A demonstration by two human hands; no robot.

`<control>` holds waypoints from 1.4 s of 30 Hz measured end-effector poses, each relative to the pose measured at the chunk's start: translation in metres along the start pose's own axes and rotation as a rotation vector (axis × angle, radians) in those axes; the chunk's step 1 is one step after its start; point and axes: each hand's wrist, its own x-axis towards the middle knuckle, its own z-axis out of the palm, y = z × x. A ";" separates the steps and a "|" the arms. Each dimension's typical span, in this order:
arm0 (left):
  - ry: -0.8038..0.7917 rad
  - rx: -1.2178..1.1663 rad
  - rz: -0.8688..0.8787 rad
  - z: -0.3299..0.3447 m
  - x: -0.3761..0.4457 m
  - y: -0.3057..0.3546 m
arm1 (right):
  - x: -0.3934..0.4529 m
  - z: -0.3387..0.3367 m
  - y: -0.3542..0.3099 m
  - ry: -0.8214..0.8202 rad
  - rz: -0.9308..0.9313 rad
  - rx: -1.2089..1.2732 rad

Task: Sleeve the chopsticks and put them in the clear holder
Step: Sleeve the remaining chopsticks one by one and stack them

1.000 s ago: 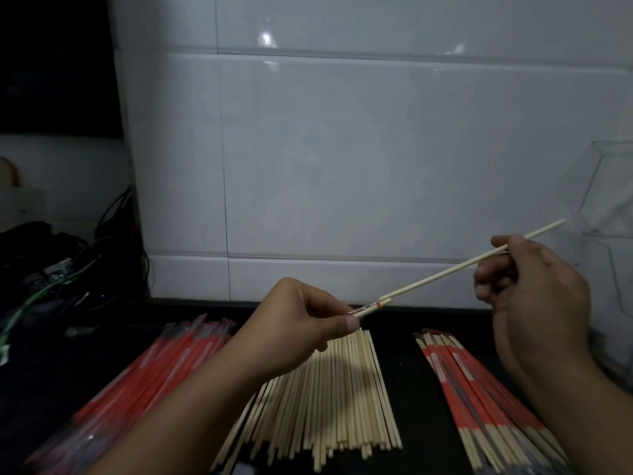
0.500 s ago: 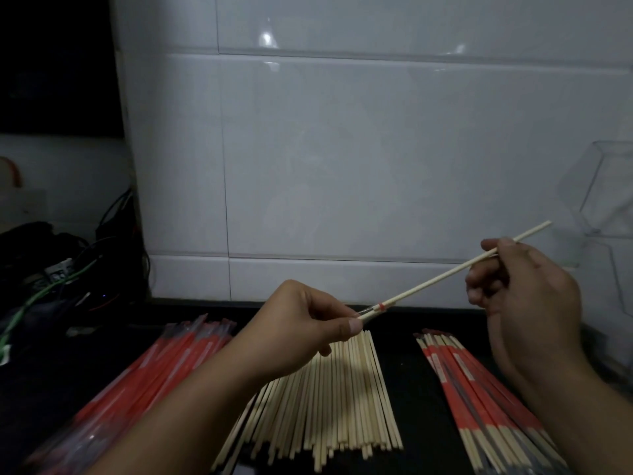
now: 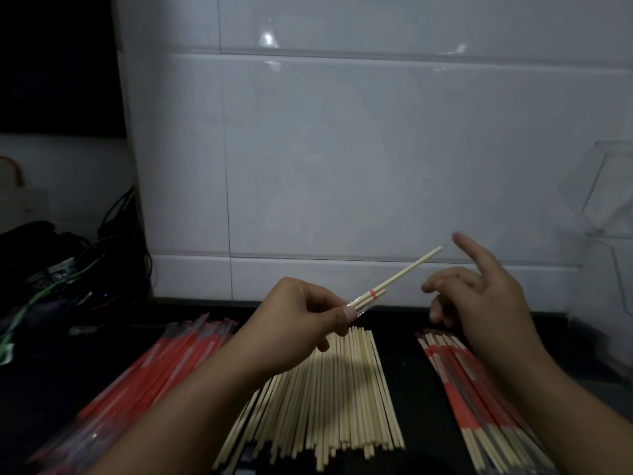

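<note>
My left hand (image 3: 301,323) pinches a clear sleeve with a red band (image 3: 373,294) in which a pair of pale wooden chopsticks (image 3: 407,270) is partly inserted, their free ends pointing up and right. My right hand (image 3: 479,296) hovers just right of them with fingers spread, touching nothing. A heap of bare chopsticks (image 3: 329,399) lies on the dark counter below. The clear holder (image 3: 613,186) stands at the right edge against the tiled wall.
A pile of red and clear empty sleeves (image 3: 147,375) lies at the left. Several sleeved chopsticks (image 3: 479,402) lie at the right. Tangled cables and dark gear (image 3: 51,269) sit at the far left. White tiles (image 3: 342,149) rise behind the counter.
My right hand has pushed the chopsticks deeper into the sleeve, then let go and opened. The left hand has kept its pinch on the sleeve.
</note>
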 end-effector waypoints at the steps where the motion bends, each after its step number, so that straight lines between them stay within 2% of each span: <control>1: 0.000 -0.001 -0.001 0.000 0.000 0.000 | -0.001 0.000 0.000 -0.045 -0.014 -0.007; 7: -0.002 0.002 -0.002 0.002 -0.001 0.001 | -0.018 0.014 -0.001 -0.584 -0.012 -0.200; 9: 0.006 0.013 -0.004 0.002 -0.001 0.000 | -0.023 0.019 0.000 -0.658 0.004 -0.203; 11: 0.012 0.013 0.001 0.002 -0.001 -0.001 | -0.022 0.021 0.001 -0.598 0.033 -0.129; 15: -0.004 -0.006 0.012 0.004 -0.001 0.000 | -0.018 0.022 0.002 -0.312 0.075 0.012; 17: -0.028 0.005 0.024 0.007 -0.001 0.001 | -0.018 0.022 0.005 -0.253 0.084 0.047; 23: -0.069 0.011 0.041 0.009 -0.002 0.003 | -0.016 0.021 0.010 -0.198 0.107 0.084; 32: -0.077 0.090 0.027 0.004 -0.002 0.003 | -0.001 0.005 0.010 0.039 0.049 0.091; 36: -0.085 0.099 0.031 0.004 -0.002 0.003 | 0.002 0.004 0.011 0.010 0.151 0.239; 42: -0.111 0.133 0.037 0.004 -0.001 0.001 | 0.007 0.003 0.016 0.008 0.153 0.205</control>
